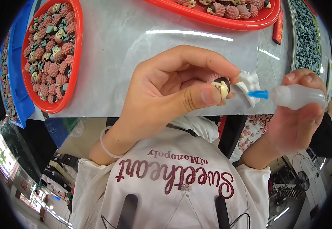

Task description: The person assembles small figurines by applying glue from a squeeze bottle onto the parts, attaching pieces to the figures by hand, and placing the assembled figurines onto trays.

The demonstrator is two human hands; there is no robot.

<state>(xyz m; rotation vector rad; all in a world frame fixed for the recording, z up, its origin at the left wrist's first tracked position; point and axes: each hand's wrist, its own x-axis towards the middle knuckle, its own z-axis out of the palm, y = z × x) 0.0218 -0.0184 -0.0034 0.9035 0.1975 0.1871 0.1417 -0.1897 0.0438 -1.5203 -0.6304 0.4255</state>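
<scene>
Between thumb and fingertips, my left hand (pixel 162 86) pinches a small moulded figure (pixel 222 87) in pink, black and cream. Wrapped round a translucent white squeeze bottle (pixel 297 96) are the fingers of my right hand (pixel 297 122). The bottle lies almost level, its blue dispensing tip (pixel 258 94) aimed left at the figure. A thin needle seems to run from the tip towards the figure; whether it touches cannot be made out. Just behind the tip, a crumpled white tissue (pixel 251 84) rests near my left fingertips.
An oval red tray (pixel 79 45) of similar pink pieces stands at the left, beside a blue crate (pixel 17 72). Another red tray (pixel 227 26) sits at the far side. A red stick-like object (pixel 278 28) and a tray of dark pieces (pixel 305 38) are at the far right.
</scene>
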